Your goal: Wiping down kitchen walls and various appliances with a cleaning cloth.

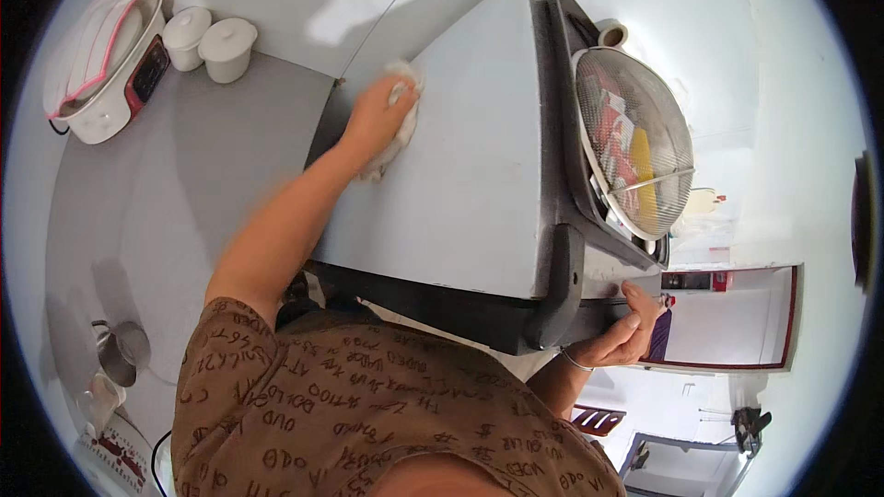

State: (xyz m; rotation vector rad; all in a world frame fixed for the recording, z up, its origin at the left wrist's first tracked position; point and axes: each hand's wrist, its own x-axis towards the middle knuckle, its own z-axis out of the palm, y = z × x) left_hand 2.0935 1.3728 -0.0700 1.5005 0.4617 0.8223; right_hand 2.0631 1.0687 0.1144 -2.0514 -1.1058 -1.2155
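Note:
My left hand (pixel 382 110) presses a crumpled white cloth (pixel 407 125) against the pale side panel (pixel 469 152) of what looks like a refrigerator, near the panel's far left edge. The forearm is slightly blurred. My right hand (pixel 632 328), with a bangle at the wrist, is at the dark-edged front corner of the appliance, thumb and fingers apart; I see nothing in it. Whether it bears on the corner is not clear. Between the hands a black handle-like part (pixel 563 286) stands out from the corner.
On the appliance a black tray (pixel 577 172) bears a mesh food cover (pixel 639 145) over packets. At the left, a white electric cooker (pixel 103 114) with a pink-edged cloth and two lidded white pots (pixel 228 48) stand on a grey surface; a metal pot (pixel 128 352) is lower left.

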